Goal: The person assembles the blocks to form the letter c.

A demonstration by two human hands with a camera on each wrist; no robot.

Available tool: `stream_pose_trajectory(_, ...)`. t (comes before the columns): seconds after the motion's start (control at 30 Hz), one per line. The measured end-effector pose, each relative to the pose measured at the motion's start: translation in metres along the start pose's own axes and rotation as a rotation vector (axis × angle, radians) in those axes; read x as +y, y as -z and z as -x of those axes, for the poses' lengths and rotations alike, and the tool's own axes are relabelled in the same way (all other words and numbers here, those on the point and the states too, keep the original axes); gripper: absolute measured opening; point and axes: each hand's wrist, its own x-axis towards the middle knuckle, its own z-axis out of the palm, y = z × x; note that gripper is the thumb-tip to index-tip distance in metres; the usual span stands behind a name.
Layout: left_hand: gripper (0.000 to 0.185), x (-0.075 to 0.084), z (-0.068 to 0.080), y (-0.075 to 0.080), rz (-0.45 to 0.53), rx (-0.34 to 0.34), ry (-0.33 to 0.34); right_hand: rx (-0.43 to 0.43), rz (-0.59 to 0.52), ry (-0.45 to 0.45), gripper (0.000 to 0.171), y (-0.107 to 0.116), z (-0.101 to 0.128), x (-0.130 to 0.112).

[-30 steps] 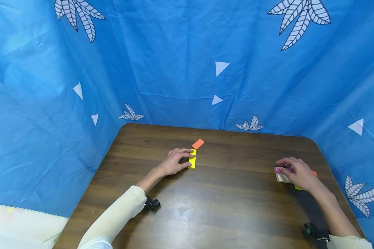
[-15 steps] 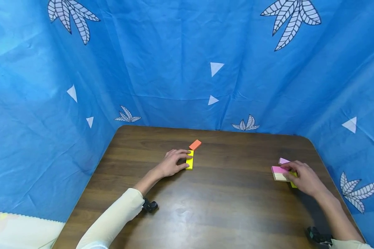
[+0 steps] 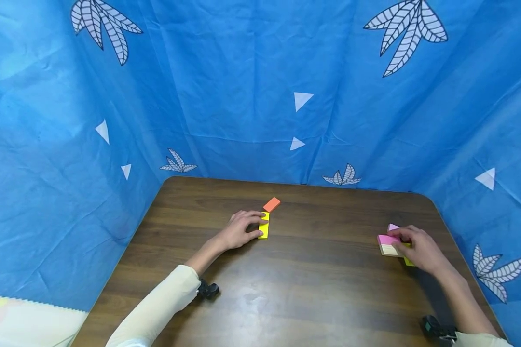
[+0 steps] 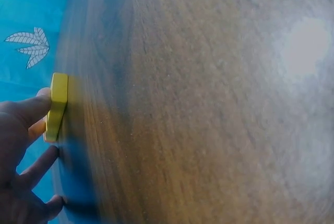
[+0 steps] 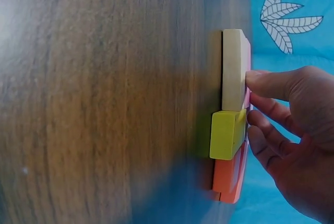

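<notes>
In the head view my left hand point(image 3: 239, 230) holds a yellow block point(image 3: 265, 229) flat on the table, fingertips toward its far end and thumb toward its near end. An orange block point(image 3: 271, 204) lies at an angle just behind it. At the right, the fingertips of my right hand point(image 3: 418, 248) rest over the inner end of a pink block point(image 3: 386, 239) and a pale wooden block point(image 3: 389, 250); whether they pinch either one I cannot tell. A pale pink block point(image 3: 392, 226) shows behind. Another yellow block point(image 5: 223, 135) and an orange block point(image 5: 225, 177) adjoin, partly hidden by this hand.
A brown wooden table point(image 3: 304, 284) with rounded corners carries everything. Blue patterned cloth point(image 3: 239, 96) hangs along its back and sides. Dark wrist cameras point(image 3: 208, 289) sit under the forearms. Bare tabletop lies between the two groups of blocks.
My right hand has shifted slightly off the pink and wooden blocks, uncovering more of them and the pale pink block behind. My left hand stays on its yellow block. The head view has shifted a little.
</notes>
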Motion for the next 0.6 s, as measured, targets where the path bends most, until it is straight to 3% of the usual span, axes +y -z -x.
stream_pose_trajectory(0.13,0.041,0.006,0.002,0.003,0.007,-0.023,0.025,-0.007,-0.008,-0.011,0.029,-0.003,0.0,-0.002)
stream_pose_trajectory(0.4,0.04,-0.003,0.0,-0.003,-0.013,0.022,-0.037,-0.047,0.008,-0.06,0.031,0.0,-0.008,-0.004)
stream_pose_trajectory(0.6,0.04,-0.001,-0.002,0.0,0.003,-0.019,0.025,-0.056,0.035,-0.058,0.031,-0.001,-0.015,-0.006)
